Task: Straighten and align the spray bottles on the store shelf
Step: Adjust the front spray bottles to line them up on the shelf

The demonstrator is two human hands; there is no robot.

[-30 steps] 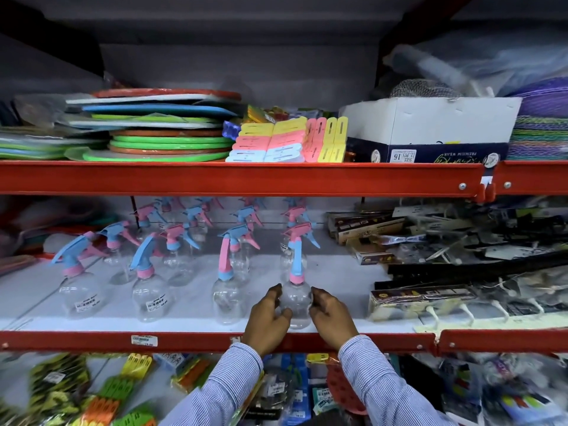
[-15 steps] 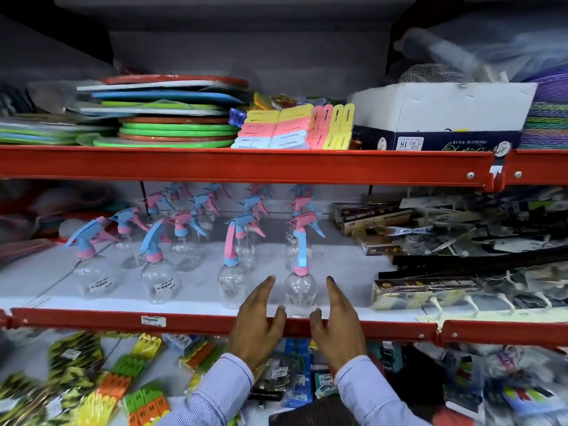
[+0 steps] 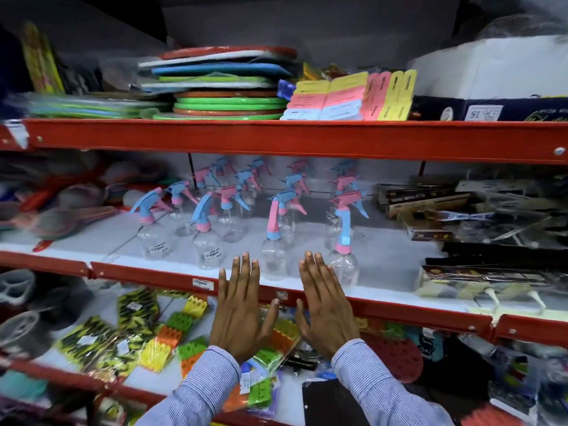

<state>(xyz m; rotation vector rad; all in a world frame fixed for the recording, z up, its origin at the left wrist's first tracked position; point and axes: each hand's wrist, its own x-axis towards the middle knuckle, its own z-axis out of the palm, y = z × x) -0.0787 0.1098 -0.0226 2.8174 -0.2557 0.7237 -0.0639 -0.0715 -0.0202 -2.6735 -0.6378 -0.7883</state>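
Note:
Several clear spray bottles with pink and blue trigger heads stand in rows on the white middle shelf. At the front stand a pink-trigger bottle and, to its right, a blue-necked bottle. My left hand and my right hand are flat with fingers spread, held in front of the red shelf edge. The pink-trigger bottle shows in the gap between them. Neither hand holds anything. Further left stand two more front bottles.
Dark boxed and bagged goods crowd the shelf's right side. Stacked coloured discs and pastel clip packs lie on the upper shelf. Packets of coloured clips fill the lower shelf beneath my hands. Brushes and tools lie at the left.
Both hands let go of the blue-necked bottle, opened flat and drew back and left, now framing the pink-trigger bottle. The camera view shifted left.

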